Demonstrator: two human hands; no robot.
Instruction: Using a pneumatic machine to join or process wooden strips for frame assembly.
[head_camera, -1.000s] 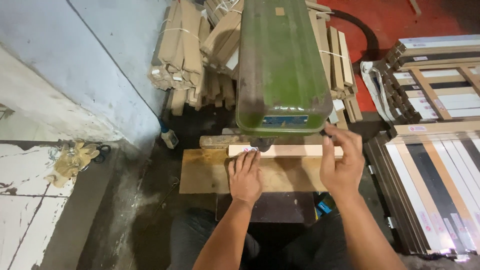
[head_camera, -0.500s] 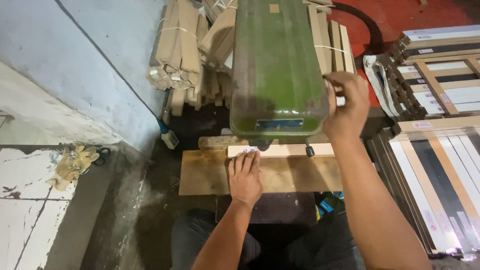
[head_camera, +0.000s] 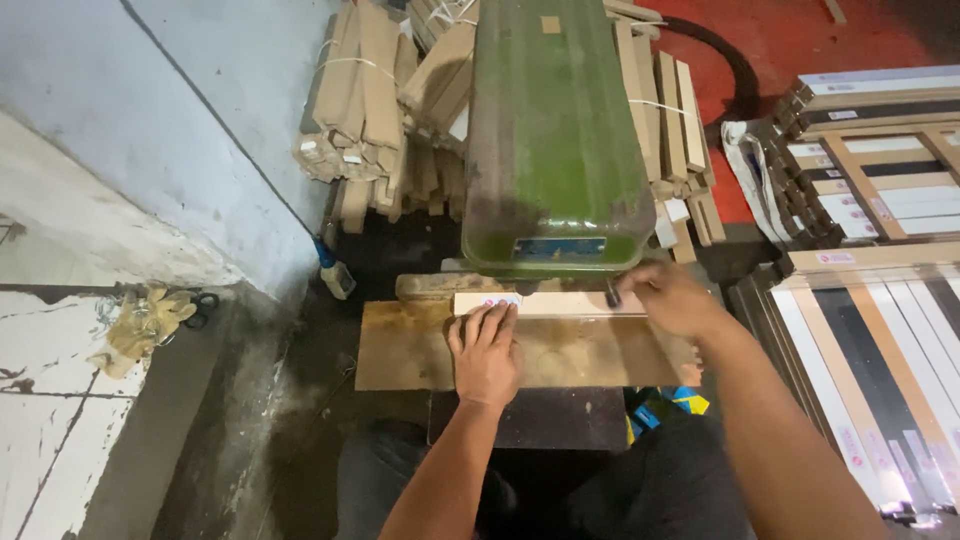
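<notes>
Both hands on a pale wood strip under a big green machine

Left hand (head_camera: 486, 350) lies flat, fingers spread, pressing the left end of the wood strip (head_camera: 550, 303) onto the plywood board (head_camera: 410, 350) — right hand (head_camera: 668, 297) is curled at the strip's right end, pinching a small dark knob, right below the green machine (head_camera: 552, 140). Bundled wood sticks (head_camera: 365, 105) are stacked behind.

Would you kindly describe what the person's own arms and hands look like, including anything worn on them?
Both forearms are bare, with no sleeves in view. The left hand and right hand wear no gloves, and no rings, watch or bracelets are visible.
</notes>
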